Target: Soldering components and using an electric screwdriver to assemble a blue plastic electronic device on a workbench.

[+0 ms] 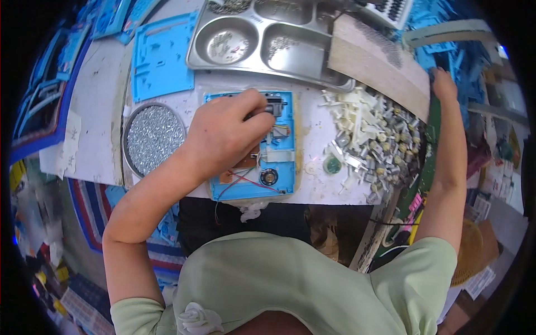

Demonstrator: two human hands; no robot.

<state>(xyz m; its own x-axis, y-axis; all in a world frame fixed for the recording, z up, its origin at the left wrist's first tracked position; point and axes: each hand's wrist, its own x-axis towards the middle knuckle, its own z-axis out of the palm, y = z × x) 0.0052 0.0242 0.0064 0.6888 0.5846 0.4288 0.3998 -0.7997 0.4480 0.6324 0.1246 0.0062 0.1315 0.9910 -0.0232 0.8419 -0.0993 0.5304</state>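
Observation:
My left hand (229,127) is over a blue plastic casing (286,156) on the table, its fingers curled in a pinch beside a dark block-shaped part (273,106). Whatever the fingertips hold, if anything, is hidden. Inside the casing are a small round speaker (269,177), thin red and white wires, and a brown circuit board (247,161) partly under the hand. My right arm stretches far to the right, where my right hand (444,85) reaches the edge of a heap of blue plastic parts (446,53). Its fingers are mostly out of sight.
A round tub of small screws (153,137) stands left of the casing. Behind lie a flat blue panel (162,57) and a steel compartment tray (259,34) with small metal parts. White plastic pieces and small motors (379,142) are piled right, below a slanted board (379,67).

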